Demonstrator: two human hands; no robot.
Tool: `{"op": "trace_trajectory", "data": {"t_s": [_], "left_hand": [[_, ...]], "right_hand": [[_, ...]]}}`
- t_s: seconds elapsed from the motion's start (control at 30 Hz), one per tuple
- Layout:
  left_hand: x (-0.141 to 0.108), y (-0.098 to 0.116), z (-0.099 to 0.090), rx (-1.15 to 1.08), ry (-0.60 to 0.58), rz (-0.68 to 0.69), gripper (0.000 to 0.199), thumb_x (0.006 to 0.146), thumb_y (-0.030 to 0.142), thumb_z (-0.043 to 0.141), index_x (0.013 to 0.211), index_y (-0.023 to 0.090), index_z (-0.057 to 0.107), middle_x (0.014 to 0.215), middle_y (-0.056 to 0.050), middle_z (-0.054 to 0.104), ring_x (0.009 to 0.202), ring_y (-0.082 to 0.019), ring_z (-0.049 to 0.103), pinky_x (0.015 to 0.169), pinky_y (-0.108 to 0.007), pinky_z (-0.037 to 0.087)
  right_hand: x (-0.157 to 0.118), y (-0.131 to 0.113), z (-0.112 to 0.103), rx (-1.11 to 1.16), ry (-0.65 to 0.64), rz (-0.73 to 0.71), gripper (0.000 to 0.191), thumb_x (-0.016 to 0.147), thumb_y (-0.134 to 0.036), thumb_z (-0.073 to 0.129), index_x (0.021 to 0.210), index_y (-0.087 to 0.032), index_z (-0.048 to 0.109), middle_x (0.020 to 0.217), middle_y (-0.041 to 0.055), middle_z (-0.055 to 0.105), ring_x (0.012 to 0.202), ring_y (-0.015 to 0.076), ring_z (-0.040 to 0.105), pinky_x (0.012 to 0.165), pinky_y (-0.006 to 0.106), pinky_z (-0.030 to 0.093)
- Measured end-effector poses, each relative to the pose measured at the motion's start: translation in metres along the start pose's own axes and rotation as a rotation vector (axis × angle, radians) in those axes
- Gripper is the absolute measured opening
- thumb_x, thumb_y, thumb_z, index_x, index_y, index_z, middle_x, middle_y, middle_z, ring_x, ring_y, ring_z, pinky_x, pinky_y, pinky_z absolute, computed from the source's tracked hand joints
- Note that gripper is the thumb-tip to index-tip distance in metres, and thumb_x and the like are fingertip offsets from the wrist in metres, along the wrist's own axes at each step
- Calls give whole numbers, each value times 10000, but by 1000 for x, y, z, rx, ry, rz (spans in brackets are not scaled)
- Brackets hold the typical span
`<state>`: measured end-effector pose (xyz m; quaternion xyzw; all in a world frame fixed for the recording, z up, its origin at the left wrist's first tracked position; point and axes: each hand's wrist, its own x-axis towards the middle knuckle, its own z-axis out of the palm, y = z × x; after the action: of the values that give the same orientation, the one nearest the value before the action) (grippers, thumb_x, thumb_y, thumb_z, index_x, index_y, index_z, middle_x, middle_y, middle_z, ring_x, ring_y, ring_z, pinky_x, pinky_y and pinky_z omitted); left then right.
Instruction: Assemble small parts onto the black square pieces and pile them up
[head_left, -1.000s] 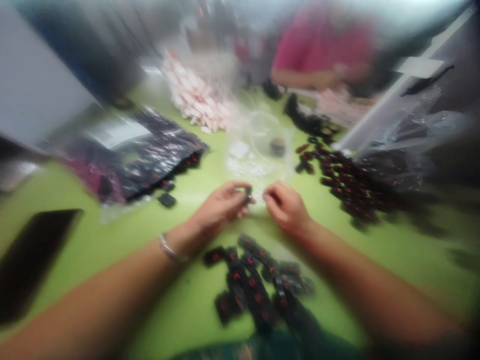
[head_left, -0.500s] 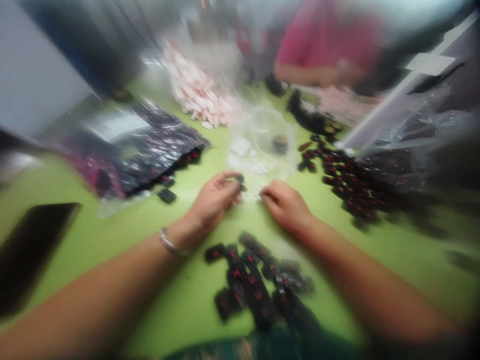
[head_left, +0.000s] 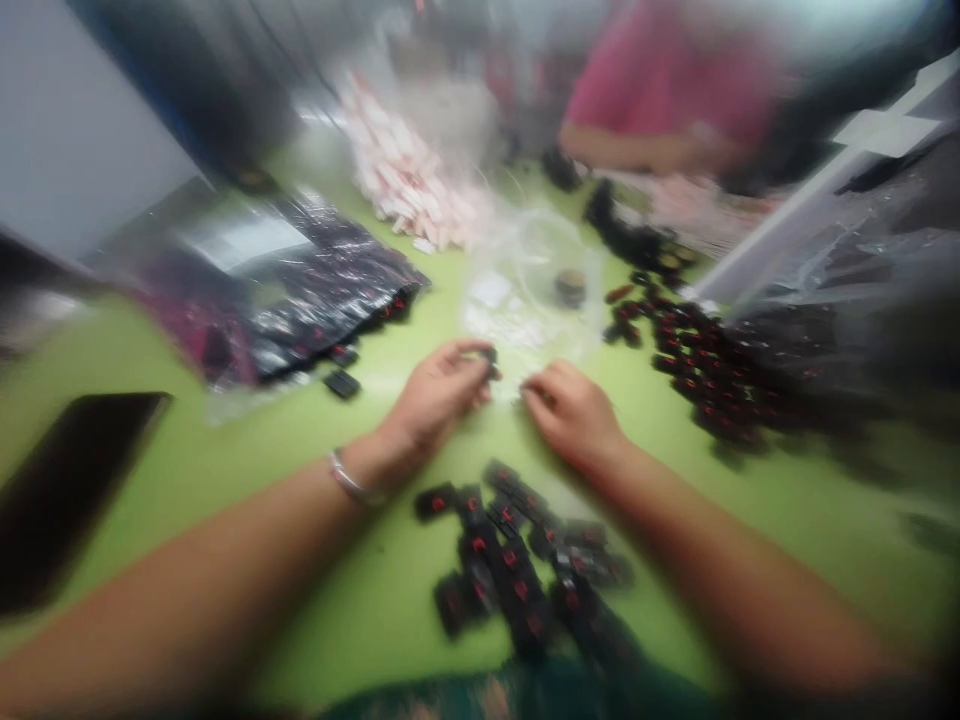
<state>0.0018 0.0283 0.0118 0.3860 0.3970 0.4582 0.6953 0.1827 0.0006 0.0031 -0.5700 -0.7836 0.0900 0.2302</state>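
My left hand (head_left: 442, 390) is closed, with a small dark piece (head_left: 489, 356) pinched between thumb and forefinger. To its right, my right hand (head_left: 571, 408) has its fingertips pressed together close to the tabletop; what they hold, if anything, is too blurred to name. A small gap separates the two hands. Just beyond them, small white pieces (head_left: 499, 315) lie on a clear plastic sheet or bag. Between my forearms, nearer my body, several black blocks with red marks (head_left: 514, 570) are gathered on the green table (head_left: 360, 600).
A plastic bag of dark pieces (head_left: 315, 285) lies left, near a black flat slab (head_left: 75, 480). More black-and-red pieces (head_left: 705, 370) are heaped at right beside a white bar (head_left: 795, 220). Pale pink-white pieces (head_left: 409, 185) pile up behind. A person in a pink top (head_left: 667, 90) sits opposite.
The whole view has shifted slightly, with things standing a little further right. Both hands keep nearly the same pose, and the dark piece is still in my left hand.
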Motion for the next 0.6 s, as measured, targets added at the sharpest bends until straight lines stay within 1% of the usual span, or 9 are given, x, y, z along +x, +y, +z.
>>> {"op": "trace_trajectory", "data": {"t_s": [0.13,0.2,0.3,0.4,0.5,0.6], "left_hand": [[2,-2,0,-10,-5,6,336,751,229,703,1055,131,596,761,-53,669,558,-77,540,527,-191,391],[2,-3,-1,-21,-16,8,334,749,224,705,1052,134,595,764,-51,669,567,-80,547,533,-195,396],[2,-4,-1,-46,-35,3,335,749,220,704,1054,140,589,772,-48,667,580,-86,558,553,-205,408],[-1,-3,0,-66,-61,-11,327,755,221,698,1051,146,581,784,-48,668,586,-87,560,564,-207,408],[-3,-3,1,-72,-110,-36,312,770,232,687,1049,150,574,784,-50,669,591,-92,563,563,-208,403],[-5,-3,1,-64,-157,-64,310,777,246,687,1051,153,578,798,-58,672,602,-100,568,566,-216,407]], "right_hand": [[1,-11,4,-160,-93,46,231,886,-374,530,821,-179,636,858,47,596,694,146,503,564,269,294],[1,-16,6,-235,-121,43,252,893,-393,516,832,-177,631,878,57,600,676,146,495,542,276,262],[1,-17,7,-285,-146,23,225,915,-331,471,860,-176,626,894,64,607,669,146,495,535,286,237],[1,-16,5,-298,-187,25,198,909,-287,465,858,-174,619,884,64,612,669,153,503,539,292,242],[-1,-18,0,-325,-249,11,179,909,-237,455,863,-163,611,867,77,611,681,167,518,540,300,254],[-3,-21,-4,-396,-294,-2,174,906,-161,430,894,-146,603,848,99,602,650,174,513,520,313,235]]}}
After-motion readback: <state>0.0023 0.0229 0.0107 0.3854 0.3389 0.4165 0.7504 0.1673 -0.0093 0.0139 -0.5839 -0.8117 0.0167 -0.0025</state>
